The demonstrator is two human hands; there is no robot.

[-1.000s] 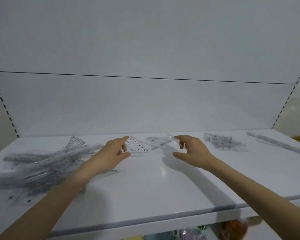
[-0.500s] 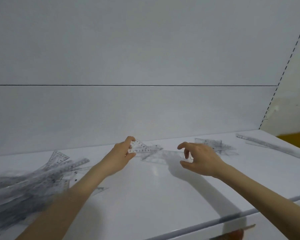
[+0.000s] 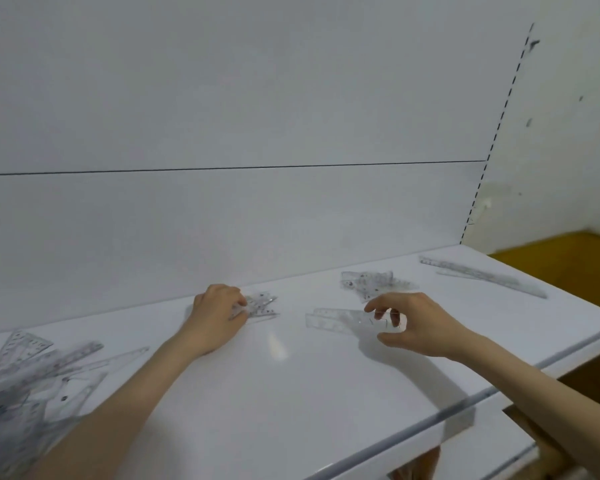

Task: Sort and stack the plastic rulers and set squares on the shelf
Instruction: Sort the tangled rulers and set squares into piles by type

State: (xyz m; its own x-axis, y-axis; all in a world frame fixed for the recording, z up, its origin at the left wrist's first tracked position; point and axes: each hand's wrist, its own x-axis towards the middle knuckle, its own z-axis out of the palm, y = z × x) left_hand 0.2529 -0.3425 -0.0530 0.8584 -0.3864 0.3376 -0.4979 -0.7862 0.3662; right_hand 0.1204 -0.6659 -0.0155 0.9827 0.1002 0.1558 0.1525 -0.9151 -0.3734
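Observation:
On the white shelf (image 3: 291, 393), my left hand (image 3: 215, 318) holds a small clear set square (image 3: 260, 304) down near the back wall, fingers curled over it. My right hand (image 3: 413, 323) pinches one end of a clear plastic piece (image 3: 340, 320) that lies flat on the shelf. A jumbled pile of clear rulers and set squares (image 3: 28, 379) lies at the far left. A small stack of set squares (image 3: 371, 282) sits behind my right hand. Long rulers (image 3: 482, 275) lie at the far right.
The shelf's back panel (image 3: 222, 220) rises just behind the hands. The front edge (image 3: 430, 420) runs diagonally at the lower right. A yellow-brown floor (image 3: 568, 258) shows past the shelf's right end.
The view has swung to the right. My left hand has lowered the small set square onto the shelf near the back. My right hand has moved right with the clear piece.

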